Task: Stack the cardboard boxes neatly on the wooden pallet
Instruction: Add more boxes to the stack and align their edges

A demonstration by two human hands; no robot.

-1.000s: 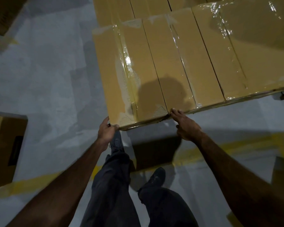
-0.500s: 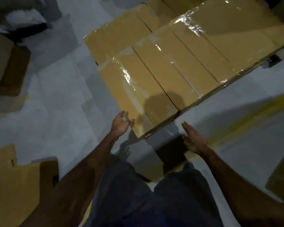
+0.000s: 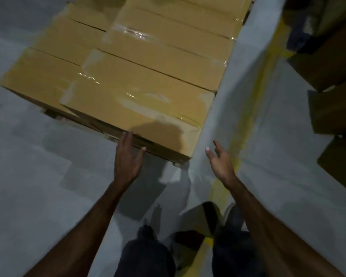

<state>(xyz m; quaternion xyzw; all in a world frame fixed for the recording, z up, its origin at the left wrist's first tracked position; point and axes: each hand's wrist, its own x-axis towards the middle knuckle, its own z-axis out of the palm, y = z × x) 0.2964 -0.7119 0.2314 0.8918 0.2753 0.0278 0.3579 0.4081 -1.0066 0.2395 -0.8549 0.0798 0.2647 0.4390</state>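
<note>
Several taped cardboard boxes lie side by side in a flat layer, filling the upper middle of the head view. The nearest box (image 3: pixel 140 108) has shiny clear tape across its top. Only a sliver of the wooden pallet (image 3: pixel 50 113) shows under the layer's left front edge. My left hand (image 3: pixel 127 158) has straight fingers touching the front face of the nearest box. My right hand (image 3: pixel 220 160) hovers open with spread fingers just right of that box's near corner, apart from it and holding nothing.
More cardboard boxes (image 3: pixel 332 62) stand in shadow along the right edge. A yellow floor line (image 3: pixel 242 132) runs diagonally over the grey concrete floor (image 3: pixel 38 186) beside the stack. My legs and shoes (image 3: pixel 148 254) are at the bottom.
Both hands let go of the near box edge and opened. The view swung, so the box layer now lies to the upper left and my left hand touches its front face again.
</note>
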